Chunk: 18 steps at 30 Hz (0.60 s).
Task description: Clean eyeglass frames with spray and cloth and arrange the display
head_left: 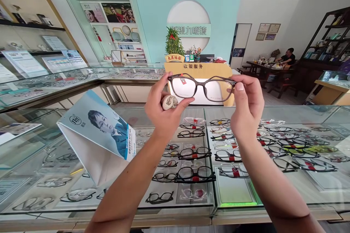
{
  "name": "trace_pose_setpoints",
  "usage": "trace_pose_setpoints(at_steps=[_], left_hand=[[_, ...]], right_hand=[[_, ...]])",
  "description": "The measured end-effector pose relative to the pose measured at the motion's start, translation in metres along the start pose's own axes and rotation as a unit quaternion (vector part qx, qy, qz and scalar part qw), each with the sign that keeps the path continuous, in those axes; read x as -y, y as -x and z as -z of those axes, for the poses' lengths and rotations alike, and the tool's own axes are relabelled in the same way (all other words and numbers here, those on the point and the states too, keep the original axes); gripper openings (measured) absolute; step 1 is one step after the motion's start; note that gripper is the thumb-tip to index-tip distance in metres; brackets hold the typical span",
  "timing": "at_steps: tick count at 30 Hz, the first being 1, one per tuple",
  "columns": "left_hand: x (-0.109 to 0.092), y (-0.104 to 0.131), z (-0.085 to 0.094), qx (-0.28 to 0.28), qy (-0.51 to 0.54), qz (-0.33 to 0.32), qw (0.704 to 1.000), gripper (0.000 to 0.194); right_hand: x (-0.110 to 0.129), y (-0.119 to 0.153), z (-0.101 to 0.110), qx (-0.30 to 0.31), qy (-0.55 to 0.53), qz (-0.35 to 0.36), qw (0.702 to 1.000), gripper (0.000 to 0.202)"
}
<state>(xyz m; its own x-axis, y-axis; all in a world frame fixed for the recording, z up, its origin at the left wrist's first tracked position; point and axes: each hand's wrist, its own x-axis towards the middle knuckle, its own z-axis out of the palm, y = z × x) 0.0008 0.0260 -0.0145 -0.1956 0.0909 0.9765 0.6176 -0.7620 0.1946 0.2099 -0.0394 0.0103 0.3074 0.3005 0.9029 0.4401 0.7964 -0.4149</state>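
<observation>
A pair of dark-framed eyeglasses is raised above the glass counter, its lenses facing me and a small red tag behind one lens. My left hand grips the left end of the frame with the fingers and also keeps a rolled beige cloth against the palm. On the other side, my right hand pinches the right hinge between thumb and fingers. Below both hands, several eyeglasses with red tags lie in rows inside the display case.
A tented advertising card stands on the counter to the left. Glass cases run along the left and back. Behind is a cashier desk with a leafy plant. A person sits at a table far right.
</observation>
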Motion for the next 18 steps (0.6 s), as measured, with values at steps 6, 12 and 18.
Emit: trace_pose_setpoints(at_steps=[6,12,18], left_hand=[[-0.018,0.004,0.007,0.002,-0.028,-0.02,0.999,0.094],[-0.02,0.002,0.008,-0.007,-0.014,-0.026,1.0,0.089],[-0.021,0.001,0.009,0.001,-0.04,-0.018,0.999,0.091]], right_hand=[[-0.015,-0.004,0.001,0.001,-0.02,-0.029,0.999,0.044],[-0.012,-0.005,-0.001,-0.016,-0.088,-0.077,0.993,0.031],[-0.015,-0.007,-0.002,-0.011,-0.093,-0.094,0.991,0.033]])
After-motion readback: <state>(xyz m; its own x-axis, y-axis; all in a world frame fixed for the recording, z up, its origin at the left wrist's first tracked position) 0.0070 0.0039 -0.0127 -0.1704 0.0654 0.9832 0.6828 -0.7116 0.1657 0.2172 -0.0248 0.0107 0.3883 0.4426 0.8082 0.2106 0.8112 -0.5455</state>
